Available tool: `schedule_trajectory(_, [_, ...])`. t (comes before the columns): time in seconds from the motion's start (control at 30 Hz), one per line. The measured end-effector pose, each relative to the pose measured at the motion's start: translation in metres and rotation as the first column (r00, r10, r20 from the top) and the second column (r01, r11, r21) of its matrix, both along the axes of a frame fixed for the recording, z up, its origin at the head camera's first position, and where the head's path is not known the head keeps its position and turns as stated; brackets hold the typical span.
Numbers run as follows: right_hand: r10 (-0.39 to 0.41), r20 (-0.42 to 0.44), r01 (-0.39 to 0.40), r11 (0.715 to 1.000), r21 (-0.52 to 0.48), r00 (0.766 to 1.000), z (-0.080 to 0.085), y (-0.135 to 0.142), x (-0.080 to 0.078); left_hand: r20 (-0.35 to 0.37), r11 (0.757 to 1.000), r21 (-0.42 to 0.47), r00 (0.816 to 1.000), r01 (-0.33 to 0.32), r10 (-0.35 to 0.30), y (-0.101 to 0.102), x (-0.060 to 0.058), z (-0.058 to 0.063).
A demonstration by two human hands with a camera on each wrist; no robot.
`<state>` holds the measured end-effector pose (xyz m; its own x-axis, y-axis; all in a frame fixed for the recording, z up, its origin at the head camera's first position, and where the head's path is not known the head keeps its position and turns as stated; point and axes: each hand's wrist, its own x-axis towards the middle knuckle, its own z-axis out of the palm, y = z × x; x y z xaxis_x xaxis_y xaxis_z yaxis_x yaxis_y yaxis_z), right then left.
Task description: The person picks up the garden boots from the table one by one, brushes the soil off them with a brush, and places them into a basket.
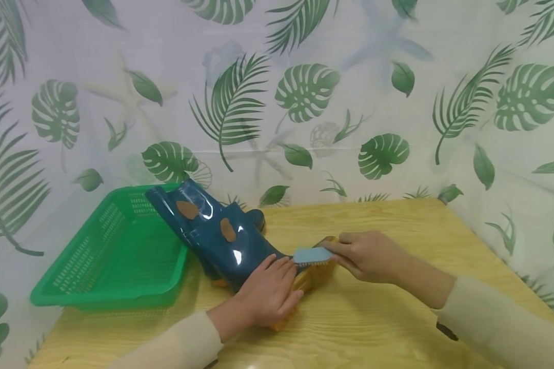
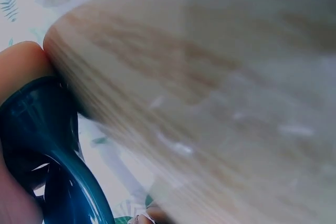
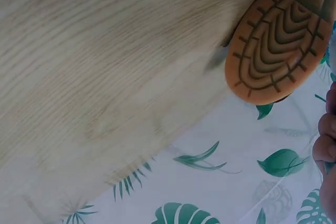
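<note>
Dark blue glossy boot [image 1: 249, 252] with an orange sole, lying on a wooden table [image 1: 397, 328], left hand [image 1: 270, 293] gripping it, right hand [image 1: 374, 256] holding a light-blue brush [image 1: 311, 255] at its foot, second boot [image 1: 258, 219] behind, green basket [image 1: 120, 299] alongside, leaf-print backdrop [image 1: 341, 179] beyond.

Runs free over the bare right side of the yellow wood-grain table [image 1: 383, 323], beyond the right hand [image 1: 374, 256], and along the near strip between the two cream sleeves [image 1: 498, 318]. Drops from above into the green perforated plastic basket [image 1: 106, 300]. Is blocked mid-table by the shiny dark-blue rubber boots [image 1: 242, 246], overlapping the basket's right rim in the head view, and by the left hand [image 1: 270, 294] and pale-blue bristled brush [image 1: 311, 254]. Stops behind at the white leaf-printed backdrop [image 1: 323, 174].
</note>
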<state>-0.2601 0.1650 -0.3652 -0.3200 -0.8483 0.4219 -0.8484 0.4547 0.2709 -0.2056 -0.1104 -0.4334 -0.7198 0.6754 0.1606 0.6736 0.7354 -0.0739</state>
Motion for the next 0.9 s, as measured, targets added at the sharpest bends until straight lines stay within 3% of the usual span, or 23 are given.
schedule_trajectory(0.13, [0.0, -0.052, 0.004, 0.998, 0.067, 0.999, -0.002, -0.007, 0.002, -0.019, 1.0, 0.004, 1.0, 0.0, 0.0, 0.0, 0.0, 0.0])
schedule_trajectory(0.37, [-0.021, -0.231, 0.026, 0.999, 0.019, 0.973, -0.01, 0.0, -0.001, -0.018, 1.0, 0.017, 1.0, 0.006, -0.006, 0.001, 0.001, -0.001])
schedule_trajectory(0.5, [-0.046, -0.212, 0.045, 0.999, -0.009, 0.976, -0.009, 0.001, -0.001, -0.034, 1.0, 0.019, 0.999, 0.014, -0.013, 0.002, -0.002, -0.002])
schedule_trajectory(0.73, [-0.024, -0.096, 0.019, 0.998, -0.055, 0.995, -0.007, -0.005, -0.001, -0.01, 1.0, 0.007, 1.0, 0.007, -0.007, 0.001, -0.001, -0.001])
schedule_trajectory(0.9, [-0.046, -0.135, 0.045, 0.999, -0.011, 0.99, -0.001, -0.004, -0.005, -0.004, 1.0, 0.012, 1.0, 0.006, -0.006, 0.001, -0.001, -0.001])
